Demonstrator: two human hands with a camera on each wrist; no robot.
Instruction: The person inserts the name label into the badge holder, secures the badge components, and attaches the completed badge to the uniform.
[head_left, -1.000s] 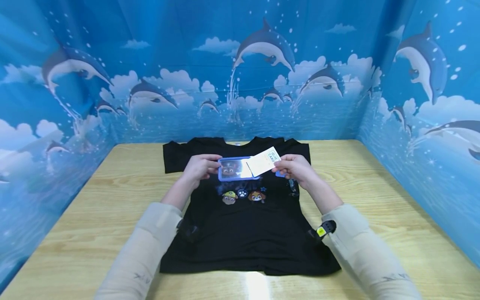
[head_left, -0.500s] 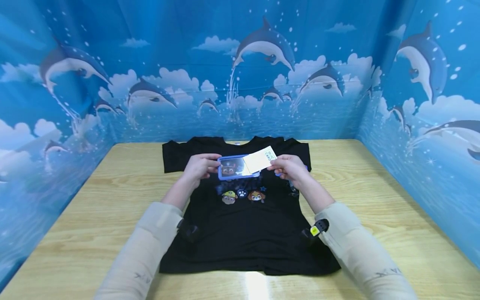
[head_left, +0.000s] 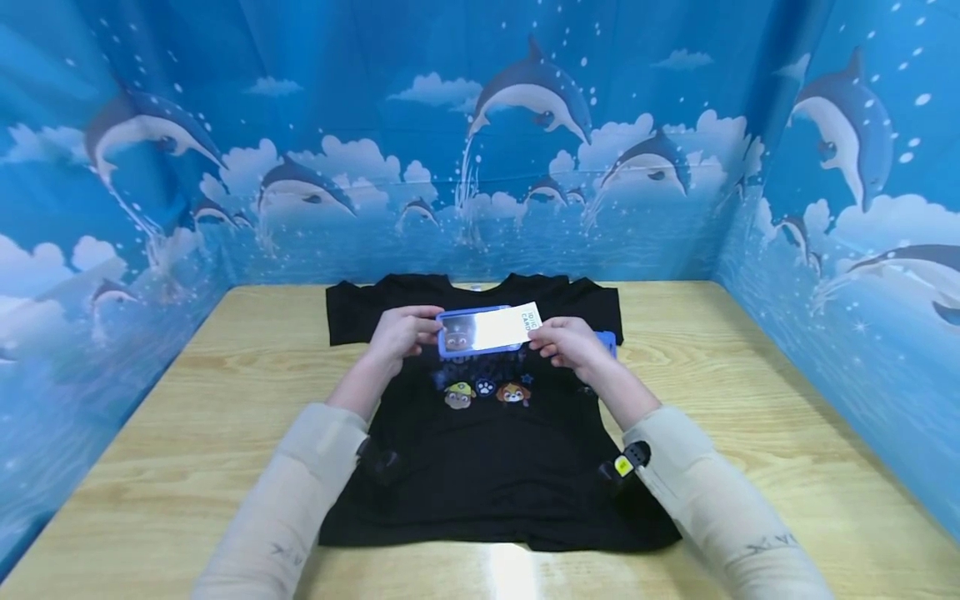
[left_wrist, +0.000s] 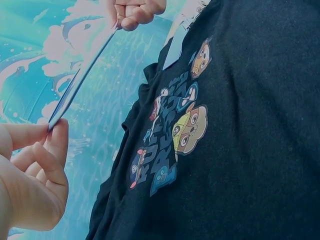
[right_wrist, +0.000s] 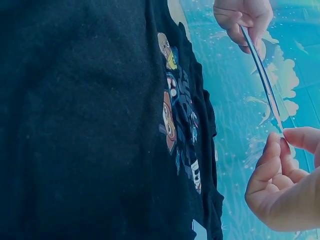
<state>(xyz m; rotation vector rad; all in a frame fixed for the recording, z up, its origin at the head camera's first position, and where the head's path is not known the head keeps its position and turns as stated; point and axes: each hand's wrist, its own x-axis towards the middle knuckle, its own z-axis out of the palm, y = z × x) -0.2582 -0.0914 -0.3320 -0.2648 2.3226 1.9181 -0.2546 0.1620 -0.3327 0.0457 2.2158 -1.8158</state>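
In the head view my left hand pinches the left end of a blue-framed card holder with a see-through window. My right hand pinches the right end of a white card printed "ID/IC CARD". Most of the card overlaps the holder, nearly in line with it; whether it sits inside cannot be told. Seen edge-on in the left wrist view, the holder is raised above a black T-shirt. The right wrist view shows my right fingers and thumb meeting at the card's edge.
The T-shirt lies spread on a wooden table, cartoon dog prints on its chest. A blue piece lies partly behind my right hand. Dolphin-patterned curtains stand behind and at both sides.
My right hand has moved left and the card has slid further over the holder. The card has turned from a slant to nearly level with it. My left hand stays put.
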